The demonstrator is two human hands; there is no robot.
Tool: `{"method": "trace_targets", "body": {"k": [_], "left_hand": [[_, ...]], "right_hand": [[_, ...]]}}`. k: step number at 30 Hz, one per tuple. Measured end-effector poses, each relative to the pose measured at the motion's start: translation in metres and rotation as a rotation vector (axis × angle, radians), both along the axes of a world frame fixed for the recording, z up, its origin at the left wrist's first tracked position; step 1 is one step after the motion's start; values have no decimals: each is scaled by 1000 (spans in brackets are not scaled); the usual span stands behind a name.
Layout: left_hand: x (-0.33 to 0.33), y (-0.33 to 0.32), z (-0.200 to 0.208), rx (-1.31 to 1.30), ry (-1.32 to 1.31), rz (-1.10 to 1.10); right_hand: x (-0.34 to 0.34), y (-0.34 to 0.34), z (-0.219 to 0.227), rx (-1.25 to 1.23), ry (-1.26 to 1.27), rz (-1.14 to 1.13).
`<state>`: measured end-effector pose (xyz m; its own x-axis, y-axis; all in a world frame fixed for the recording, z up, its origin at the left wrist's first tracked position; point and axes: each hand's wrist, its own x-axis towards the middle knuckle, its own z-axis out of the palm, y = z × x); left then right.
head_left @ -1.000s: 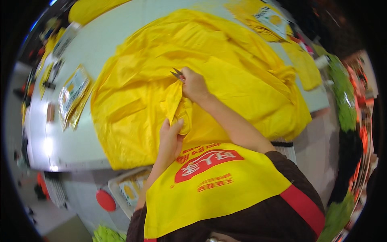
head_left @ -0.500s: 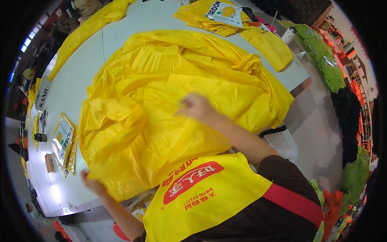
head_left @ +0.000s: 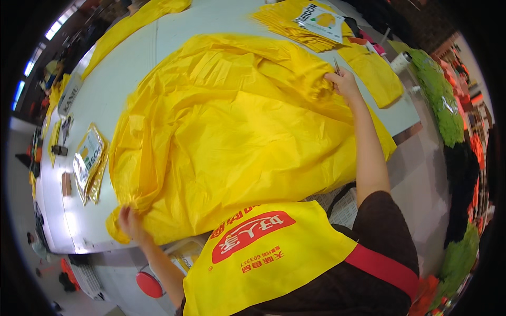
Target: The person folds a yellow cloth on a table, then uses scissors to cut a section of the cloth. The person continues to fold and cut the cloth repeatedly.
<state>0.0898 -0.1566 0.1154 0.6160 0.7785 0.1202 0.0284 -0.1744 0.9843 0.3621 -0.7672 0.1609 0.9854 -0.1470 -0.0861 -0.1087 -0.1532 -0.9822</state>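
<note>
A large, thin, shiny yellow raincoat (head_left: pixel 226 137) lies spread and wrinkled over the table in front of me. My right hand (head_left: pixel 343 84) reaches to its far right, its fingers closed at a bunched, gathered part of the fabric. A thin pointed metal tool (head_left: pixel 337 66), perhaps snips, sticks up from the same hand. At the near left corner, my left hand (head_left: pixel 132 224) is closed on another gathered end of the raincoat. That hand is slightly blurred, and its fingertips are partly hidden by the fabric.
On the white table (head_left: pixel 158 39) lie bagged packets (head_left: pixel 88 163) at left, scissors (head_left: pixel 66 128), and a stack of folded yellow garments (head_left: pixel 287 23) at the back. A folded yellow piece (head_left: pixel 371 73) and a white bottle (head_left: pixel 400 63) are at right. A basket (head_left: pixel 345 208) stands below the near edge.
My right hand has moved from over the middle to the far right and grips the fabric there. The left part of the raincoat has been spread flatter, with my left hand at its near corner.
</note>
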Motion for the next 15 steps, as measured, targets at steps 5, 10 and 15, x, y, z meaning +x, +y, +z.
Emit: {"method": "trace_targets", "body": {"k": [5,10,15], "left_hand": [[94,-148,36,-148,-26,-705],[128,-176,25,-775,-18,-905],[108,-169,27,-1244,-192,-869]], "right_hand": [[-88,158,50,524,127,383],[-147,218,24,947,372,506],[-163,208,-27,952,514,280]]}}
